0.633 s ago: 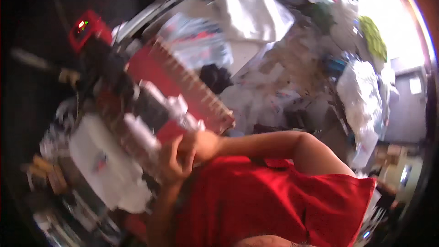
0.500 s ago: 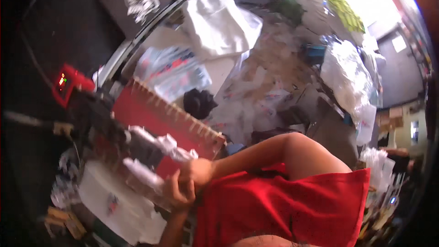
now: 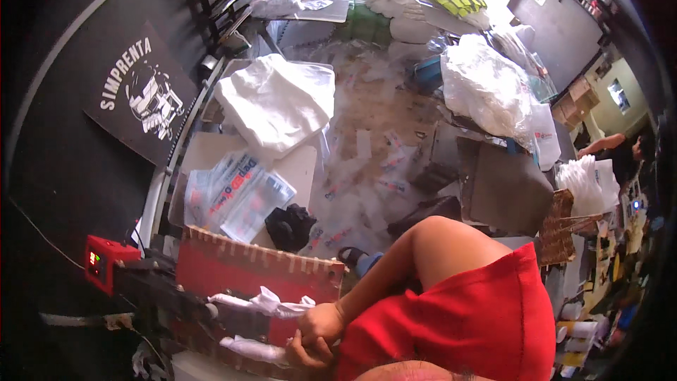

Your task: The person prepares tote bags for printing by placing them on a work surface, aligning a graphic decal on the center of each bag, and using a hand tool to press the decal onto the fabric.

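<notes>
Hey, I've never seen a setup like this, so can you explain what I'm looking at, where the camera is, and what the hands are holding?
There's no robot here: it's a person working with bare hands. The view comes from a wide fisheye camera on their head, looking down, so straight edges bend. The right hand and left hand are close together by the ends of two strips of white cloth. Their fingers are curled, but I can't tell what they grip. Nearby are a red panel and a red box with a lit display. Beyond, a pale board holds printed clear bags and folded white fabric.
</notes>
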`<control>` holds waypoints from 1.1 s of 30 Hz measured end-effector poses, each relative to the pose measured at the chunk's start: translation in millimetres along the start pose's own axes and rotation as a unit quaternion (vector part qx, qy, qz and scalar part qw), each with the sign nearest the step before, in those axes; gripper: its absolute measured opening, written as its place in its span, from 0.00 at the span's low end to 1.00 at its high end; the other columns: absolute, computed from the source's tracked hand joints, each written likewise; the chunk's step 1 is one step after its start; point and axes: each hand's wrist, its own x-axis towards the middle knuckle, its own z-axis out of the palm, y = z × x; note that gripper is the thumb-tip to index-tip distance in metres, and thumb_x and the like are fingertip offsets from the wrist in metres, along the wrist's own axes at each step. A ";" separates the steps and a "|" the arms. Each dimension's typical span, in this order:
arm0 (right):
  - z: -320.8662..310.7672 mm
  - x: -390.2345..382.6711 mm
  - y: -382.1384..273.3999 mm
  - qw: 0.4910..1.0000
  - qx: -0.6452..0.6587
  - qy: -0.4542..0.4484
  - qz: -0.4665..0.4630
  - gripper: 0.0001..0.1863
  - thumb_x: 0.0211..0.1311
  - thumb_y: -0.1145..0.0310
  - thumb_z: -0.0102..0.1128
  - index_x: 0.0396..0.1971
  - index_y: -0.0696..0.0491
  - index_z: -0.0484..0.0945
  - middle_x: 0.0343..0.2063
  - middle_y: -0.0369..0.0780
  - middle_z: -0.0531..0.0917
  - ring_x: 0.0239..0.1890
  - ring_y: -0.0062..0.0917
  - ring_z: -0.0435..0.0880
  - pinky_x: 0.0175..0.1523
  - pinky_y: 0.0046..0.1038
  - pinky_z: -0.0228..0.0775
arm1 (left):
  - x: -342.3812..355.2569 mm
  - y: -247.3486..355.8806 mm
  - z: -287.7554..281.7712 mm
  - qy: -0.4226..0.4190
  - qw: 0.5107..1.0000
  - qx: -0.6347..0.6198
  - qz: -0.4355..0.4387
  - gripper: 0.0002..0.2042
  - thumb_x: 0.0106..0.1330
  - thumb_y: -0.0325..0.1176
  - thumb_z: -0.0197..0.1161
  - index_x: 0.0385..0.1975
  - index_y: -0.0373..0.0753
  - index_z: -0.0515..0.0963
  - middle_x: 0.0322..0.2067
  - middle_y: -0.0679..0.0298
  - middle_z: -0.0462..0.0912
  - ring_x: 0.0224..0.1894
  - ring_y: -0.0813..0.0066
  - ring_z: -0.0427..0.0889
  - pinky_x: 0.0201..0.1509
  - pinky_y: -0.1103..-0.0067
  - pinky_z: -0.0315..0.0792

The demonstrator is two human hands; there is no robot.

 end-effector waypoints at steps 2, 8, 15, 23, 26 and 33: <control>10.0 -2.3 4.7 1.000 -0.001 0.028 -0.012 0.10 0.48 0.62 0.60 0.21 0.53 0.74 0.18 0.40 0.75 0.23 0.38 0.76 0.29 0.38 0.66 | 4.0 3.8 1.8 -0.011 1.000 0.002 0.009 0.25 0.62 0.50 0.56 0.44 0.31 0.77 0.34 0.52 0.80 0.37 0.58 0.78 0.47 0.65 0.71; 19.8 -8.3 10.1 0.998 0.038 0.050 0.005 0.13 0.43 0.59 0.62 0.19 0.53 0.72 0.17 0.40 0.77 0.23 0.41 0.77 0.29 0.40 0.67 | 12.1 5.5 7.0 -0.021 1.000 0.004 0.022 0.24 0.62 0.49 0.57 0.44 0.31 0.77 0.34 0.52 0.80 0.37 0.58 0.78 0.47 0.65 0.71; 13.7 -6.6 6.7 0.998 0.035 0.045 0.002 0.13 0.46 0.59 0.60 0.19 0.54 0.72 0.18 0.41 0.77 0.23 0.41 0.77 0.31 0.41 0.67 | 13.1 4.3 7.2 -0.029 0.999 0.006 0.020 0.23 0.63 0.48 0.57 0.43 0.32 0.77 0.35 0.52 0.80 0.36 0.59 0.78 0.46 0.66 0.72; 12.0 -6.4 6.3 0.998 0.054 0.044 0.001 0.12 0.47 0.60 0.59 0.20 0.54 0.72 0.18 0.42 0.77 0.24 0.42 0.77 0.31 0.41 0.67 | 12.2 2.9 6.0 -0.034 0.999 0.001 0.018 0.21 0.63 0.47 0.58 0.43 0.32 0.77 0.35 0.52 0.80 0.36 0.59 0.78 0.45 0.67 0.73; 11.8 -8.4 8.1 0.999 0.034 0.028 -0.002 0.12 0.48 0.60 0.58 0.20 0.53 0.72 0.18 0.42 0.77 0.24 0.43 0.77 0.31 0.41 0.66 | 8.6 2.0 4.0 -0.034 0.999 0.000 0.018 0.21 0.63 0.46 0.58 0.43 0.32 0.78 0.35 0.52 0.80 0.36 0.59 0.79 0.45 0.67 0.73; 16.7 -11.5 11.8 0.998 0.043 0.035 -0.008 0.12 0.51 0.61 0.54 0.19 0.54 0.71 0.17 0.43 0.75 0.24 0.43 0.76 0.31 0.42 0.66 | 6.5 2.0 1.7 -0.037 0.999 -0.006 0.024 0.20 0.63 0.45 0.58 0.42 0.32 0.78 0.35 0.52 0.80 0.35 0.60 0.79 0.44 0.68 0.73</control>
